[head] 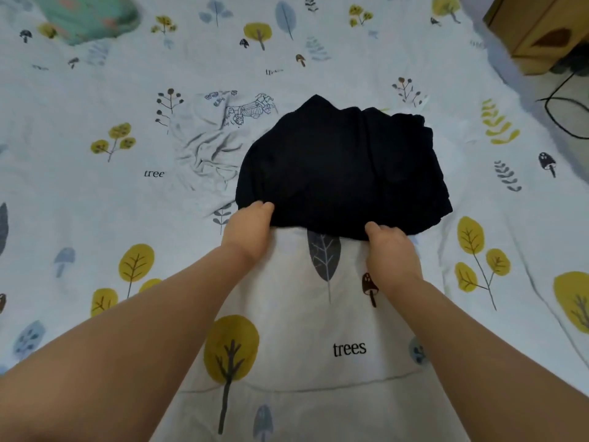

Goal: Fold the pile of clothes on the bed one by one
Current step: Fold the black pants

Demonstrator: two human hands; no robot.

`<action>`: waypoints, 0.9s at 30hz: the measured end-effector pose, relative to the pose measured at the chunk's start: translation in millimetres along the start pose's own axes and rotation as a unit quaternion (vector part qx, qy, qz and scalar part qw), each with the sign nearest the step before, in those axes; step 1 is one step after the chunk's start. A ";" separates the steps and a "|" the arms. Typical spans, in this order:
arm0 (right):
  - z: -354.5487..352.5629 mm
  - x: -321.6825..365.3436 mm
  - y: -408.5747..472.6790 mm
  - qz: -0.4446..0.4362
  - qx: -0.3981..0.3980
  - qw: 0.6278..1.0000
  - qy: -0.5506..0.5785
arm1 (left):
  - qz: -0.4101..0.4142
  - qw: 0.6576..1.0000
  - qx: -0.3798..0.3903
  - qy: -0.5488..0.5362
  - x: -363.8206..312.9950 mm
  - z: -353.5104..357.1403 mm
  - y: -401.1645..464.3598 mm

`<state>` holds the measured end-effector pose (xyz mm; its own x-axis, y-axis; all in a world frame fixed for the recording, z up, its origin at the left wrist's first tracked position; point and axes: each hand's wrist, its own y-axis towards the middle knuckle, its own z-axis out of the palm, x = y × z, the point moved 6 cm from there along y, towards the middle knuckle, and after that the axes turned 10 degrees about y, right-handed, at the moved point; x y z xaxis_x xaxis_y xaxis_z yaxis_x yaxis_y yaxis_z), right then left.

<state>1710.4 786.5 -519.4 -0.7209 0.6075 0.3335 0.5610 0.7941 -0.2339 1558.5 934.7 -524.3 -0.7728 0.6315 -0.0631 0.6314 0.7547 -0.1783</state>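
Left hand (251, 226) and right hand (390, 250) each grip the near edge of the black garment (338, 167) on a bed sheet (95, 193) printed "tree" and "trees".

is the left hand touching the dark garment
Touching. In the head view, the left hand has its fingertips curled onto the near edge of the dark garment, with no bedsheet showing between them.

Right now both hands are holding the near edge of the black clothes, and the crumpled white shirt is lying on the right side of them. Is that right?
Not quite. The head view shows the left hand and right hand gripping the near edge of the black garment, but the crumpled white shirt lies on its left side, not its right.
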 end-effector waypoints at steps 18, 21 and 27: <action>-186.4 82.8 -144.4 -0.039 0.010 0.978 0.206 | -0.101 0.913 -0.112 -0.378 39.5 -250.4 -130.5; -230.1 98.4 -164.4 -0.031 0.020 0.994 0.100 | -0.098 0.872 -0.136 -0.459 37.8 -316.6 -152.0; -284.1 108.6 -213.5 0.033 0.005 0.978 0.205 | -0.030 0.849 -0.194 -0.491 31.5 -430.0 -213.2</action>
<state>1628.0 677.7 -173.8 -0.4580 0.6007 0.6553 0.5948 0.7549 -0.2762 1427.5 870.1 -66.0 -0.3657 0.2809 -0.8873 0.4149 0.9026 0.1148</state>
